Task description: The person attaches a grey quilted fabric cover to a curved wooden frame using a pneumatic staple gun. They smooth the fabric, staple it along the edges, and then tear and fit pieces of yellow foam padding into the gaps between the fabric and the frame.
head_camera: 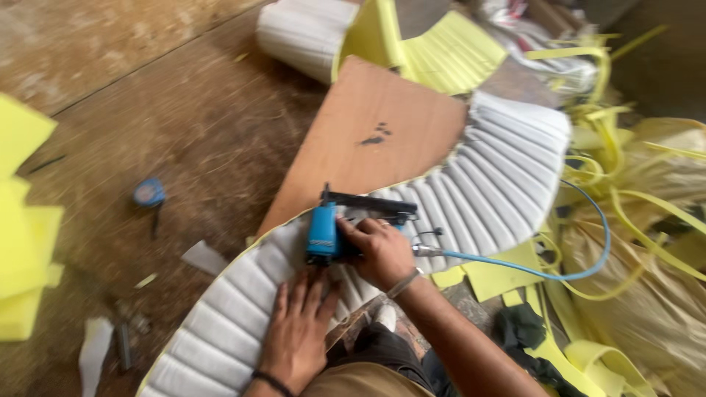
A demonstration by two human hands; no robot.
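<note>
Right hand [382, 250] clamped on blue pneumatic stapler [323, 234], nose down on edge of white channelled upholstery panel [485, 184]. Left hand [298, 331] flat, fingers spread, pressing panel just below stapler.

Risks, as judged:
- Left fingertips almost touching stapler nose: staple into finger if tool skids.
- Blue air hose [581, 257] trails right of right hand through yellow foam strips [632, 213]; snag could jerk tool.
- Panel curves over plywood board [368, 140] ahead of hands; fabric may pucker, staple miss edge.

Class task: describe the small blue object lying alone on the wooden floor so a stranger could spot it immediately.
Start at the white ribbed cushion panel, then look left across the bare wooden floor. The small blue tape measure lies there alone, round and blue, unlike the flat yellow foam pieces further left.
</note>
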